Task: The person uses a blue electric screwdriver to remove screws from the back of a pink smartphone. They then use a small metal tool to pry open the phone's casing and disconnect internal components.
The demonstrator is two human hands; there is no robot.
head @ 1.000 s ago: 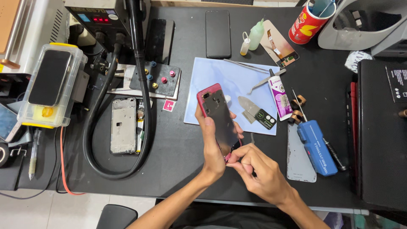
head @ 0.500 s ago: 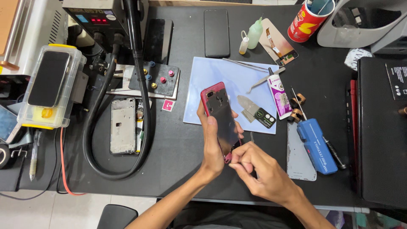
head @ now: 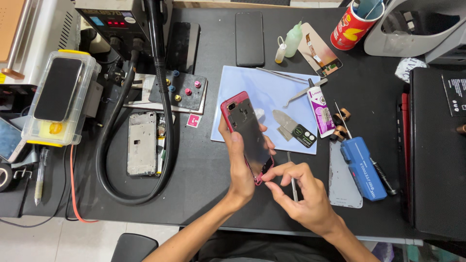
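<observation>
left hand (head: 241, 167) grips a red phone (head: 246, 133) tilted above the black desk (head: 213, 165), steadying it. right hand (head: 303, 196) pinches a thin metal tool (head: 292, 182) while its fingertips touch the phone's lower corner. a blue mat (head: 252, 85) lies behind.

Bright, even overhead light, slightly cool; black tabletop (head: 204, 170) matte with faint sheen only; shadows soft and short under the hands; mild glare on the dark phone (head: 247, 133) glass and on the clear plastic box (head: 60, 99) at left; white floor strip at bottom left near overexposed; focus sharp across centre; wide-angle bending at the edges, corners slightly soft; no motion blur visible.
</observation>
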